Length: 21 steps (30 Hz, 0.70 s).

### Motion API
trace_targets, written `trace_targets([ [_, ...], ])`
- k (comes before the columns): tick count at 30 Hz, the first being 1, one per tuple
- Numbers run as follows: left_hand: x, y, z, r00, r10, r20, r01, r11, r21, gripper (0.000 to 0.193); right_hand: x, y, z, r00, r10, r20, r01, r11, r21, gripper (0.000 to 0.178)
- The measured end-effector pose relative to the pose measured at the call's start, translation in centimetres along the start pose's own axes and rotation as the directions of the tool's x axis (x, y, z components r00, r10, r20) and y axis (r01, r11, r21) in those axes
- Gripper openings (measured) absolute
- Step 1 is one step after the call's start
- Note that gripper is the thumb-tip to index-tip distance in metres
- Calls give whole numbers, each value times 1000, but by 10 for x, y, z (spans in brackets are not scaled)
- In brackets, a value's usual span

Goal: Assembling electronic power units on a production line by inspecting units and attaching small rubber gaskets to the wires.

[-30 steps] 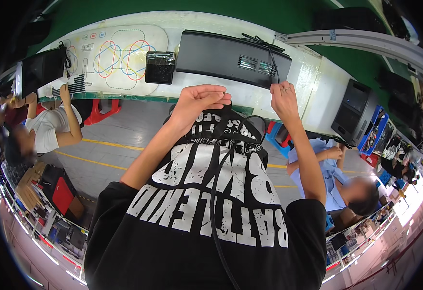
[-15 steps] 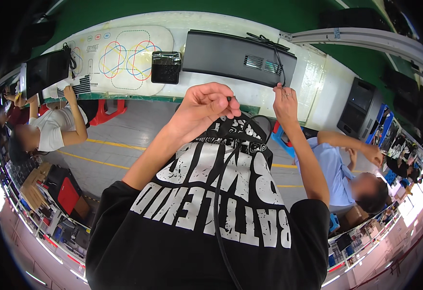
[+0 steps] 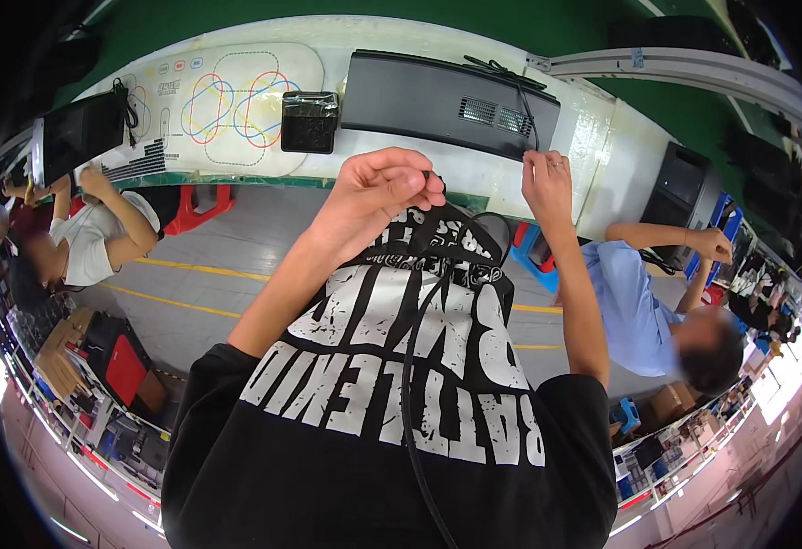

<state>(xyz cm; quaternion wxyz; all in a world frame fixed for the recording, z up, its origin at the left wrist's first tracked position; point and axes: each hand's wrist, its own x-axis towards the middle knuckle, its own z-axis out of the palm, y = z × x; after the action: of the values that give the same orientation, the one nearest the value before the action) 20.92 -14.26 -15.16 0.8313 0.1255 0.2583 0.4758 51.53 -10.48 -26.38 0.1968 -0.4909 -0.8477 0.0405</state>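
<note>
Black piece [image 3: 427,176], pinched in left hand [image 3: 375,196]

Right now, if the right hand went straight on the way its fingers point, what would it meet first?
Probably the near edge of the dark panel, by its right end, where the black cord reaches the right hand; relative height is unclear.

A long dark grey device [image 3: 410,96] lies flat before me, two slotted vents [image 3: 478,111] toward its right end; a black cable [image 3: 503,71] is bundled at its far edge, one strand crossing the top to my right hand [image 3: 547,183]; I pinch a small black piece [image 3: 428,176], mostly hidden
</note>
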Motion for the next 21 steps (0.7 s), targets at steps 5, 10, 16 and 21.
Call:
trace_targets([
  [5,0,1,0,1000,-16,-11,17,997,76,18,16,-4,-7,963,16,268,8,996,-85,19],
  [10,-4,3,5,997,5,-75,0,998,58,19,-6,-24,5,985,-12,173,45,982,-186,27],
  [16,-7,5,12,995,12,-99,-15,999,-28,19,-32,-36,17,983,68,170,-26,971,-238,29],
  [21,0,3,12,997,-29,-67,28,999,-28,18,-23,-27,17,971,132,198,-94,977,-190,27],
])
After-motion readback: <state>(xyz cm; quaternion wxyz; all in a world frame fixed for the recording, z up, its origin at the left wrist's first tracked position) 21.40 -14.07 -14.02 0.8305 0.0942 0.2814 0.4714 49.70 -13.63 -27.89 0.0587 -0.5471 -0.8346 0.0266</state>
